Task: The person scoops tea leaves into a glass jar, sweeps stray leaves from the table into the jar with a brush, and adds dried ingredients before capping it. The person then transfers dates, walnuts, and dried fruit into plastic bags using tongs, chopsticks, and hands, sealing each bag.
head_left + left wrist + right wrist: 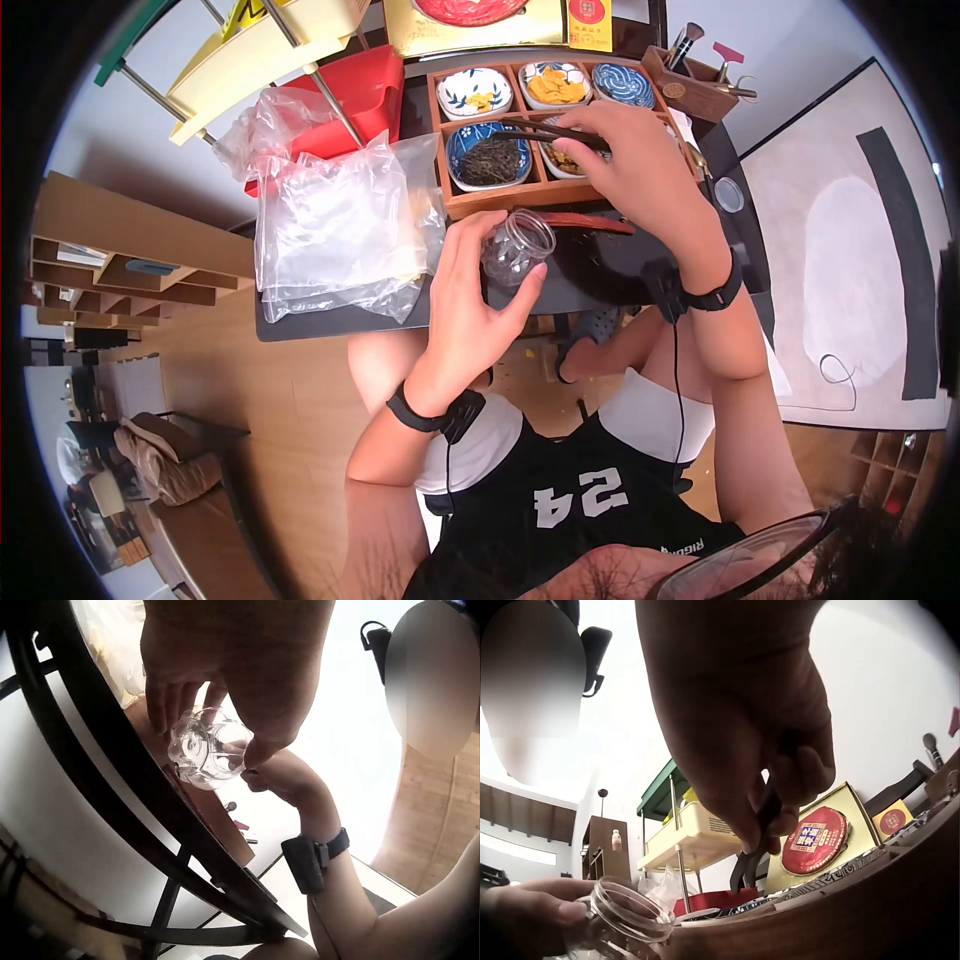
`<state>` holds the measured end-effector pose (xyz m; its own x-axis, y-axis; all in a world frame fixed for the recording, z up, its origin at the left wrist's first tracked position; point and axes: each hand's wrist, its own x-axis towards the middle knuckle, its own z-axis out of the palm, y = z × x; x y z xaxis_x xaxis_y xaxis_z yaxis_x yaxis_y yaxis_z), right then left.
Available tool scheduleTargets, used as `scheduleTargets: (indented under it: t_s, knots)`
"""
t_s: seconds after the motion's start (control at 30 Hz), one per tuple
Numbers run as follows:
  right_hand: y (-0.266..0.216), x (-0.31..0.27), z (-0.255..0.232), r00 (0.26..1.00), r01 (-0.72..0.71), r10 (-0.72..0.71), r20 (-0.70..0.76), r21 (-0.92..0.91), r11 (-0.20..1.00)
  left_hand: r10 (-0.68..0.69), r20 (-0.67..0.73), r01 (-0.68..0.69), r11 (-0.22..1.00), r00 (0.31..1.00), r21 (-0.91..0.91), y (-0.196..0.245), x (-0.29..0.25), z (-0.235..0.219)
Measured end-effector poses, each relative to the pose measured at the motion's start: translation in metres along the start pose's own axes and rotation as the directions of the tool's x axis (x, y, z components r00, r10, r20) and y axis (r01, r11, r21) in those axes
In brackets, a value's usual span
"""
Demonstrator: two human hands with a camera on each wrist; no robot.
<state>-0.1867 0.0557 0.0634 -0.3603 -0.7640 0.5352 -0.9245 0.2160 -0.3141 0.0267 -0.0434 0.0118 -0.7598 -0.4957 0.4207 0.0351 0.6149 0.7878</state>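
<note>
My left hand (470,310) holds a small clear jar (520,250) near the table's front edge, fingers on one side and thumb on the other. The jar's mouth is uncovered and tilted. In my right hand (645,170) is a pair of dark tongs (585,137), pinched between thumb and fingers. Their tips reach over a blue patterned bowl (462,137) of dark dried leaves (492,162). This bowl sits in the front left compartment of a wooden divided tray (490,205). My right hand partly hides the neighbouring front bowl. In the right wrist view the tongs (751,859) point downward.
Clear plastic bags (335,230) lie left of the tray, beside a red bin (375,100). A reddish wooden strip (590,222) lies in front of the tray. Rightward are a round clear lid (730,195) and a wooden holder (690,85) with brushes. White-and-blue bowls (470,80) fill the back row.
</note>
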Motion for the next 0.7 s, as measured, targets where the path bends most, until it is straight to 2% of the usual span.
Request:
scheduleTargets:
  t_s: [0.07, 0.17, 0.33, 0.53, 0.7]
  knots:
    - [0.002, -0.003, 0.007, 0.999, -0.048, 0.047, 0.021, 0.079, 0.996, -0.003, 0.006, 0.003, 1.0, 1.0, 0.003, 0.001, 0.001, -0.001]
    - [0.004, -0.006, 0.013, 0.995, -0.053, 0.045, 0.087, 0.094, 0.994, 0.006, 0.021, -0.006, 1.0, 1.0, -0.011, 0.002, 0.002, 0.0]
    - [-0.001, -0.006, 0.018, 0.989, -0.097, 0.092, 0.119, 0.036, 0.995, 0.032, 0.053, -0.031, 0.999, 0.998, -0.033, 0.006, 0.004, 0.005]
    - [-0.007, -0.006, 0.028, 0.992, -0.063, 0.059, 0.111, 0.035, 0.997, 0.043, 0.057, -0.042, 0.999, 0.997, -0.023, 0.004, 0.005, 0.008]
    - [-0.007, -0.009, 0.031, 0.999, 0.036, -0.037, 0.03, 0.037, 0.999, 0.045, 0.059, -0.044, 0.999, 0.997, -0.017, 0.006, 0.003, 0.011]
